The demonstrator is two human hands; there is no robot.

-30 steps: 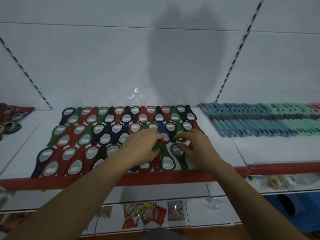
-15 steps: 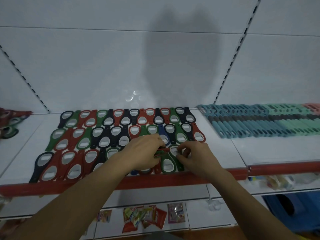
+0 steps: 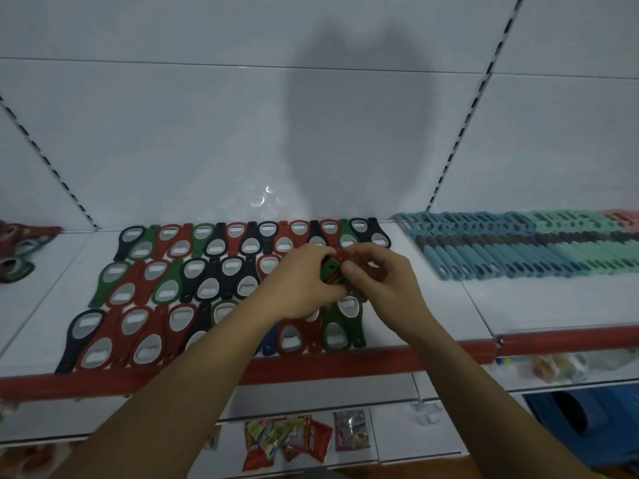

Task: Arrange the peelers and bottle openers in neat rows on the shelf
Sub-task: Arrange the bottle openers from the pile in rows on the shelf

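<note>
Red, green and dark bottle openers point(image 3: 207, 281) lie in three overlapping rows on the white shelf point(image 3: 428, 305). My left hand point(image 3: 297, 281) and my right hand point(image 3: 383, 278) meet above the right end of the middle row. Together they hold a small bunch of red and green openers point(image 3: 332, 269) lifted off the shelf; fingers hide most of it. Teal and mint peelers point(image 3: 532, 250) lie in a tight row on the right part of the shelf. A green opener point(image 3: 340, 326) sits at the front row's right end, below my hands.
The shelf has a red front lip point(image 3: 345, 364). More openers lie in a loose heap point(image 3: 17, 250) at the far left. Snack packets point(image 3: 287, 440) sit on the lower shelf, and a blue object point(image 3: 587, 416) stands at the lower right.
Both hands rose from the front row to above the middle row, lifting red and green openers off the shelf and bringing them together between the fingers.
</note>
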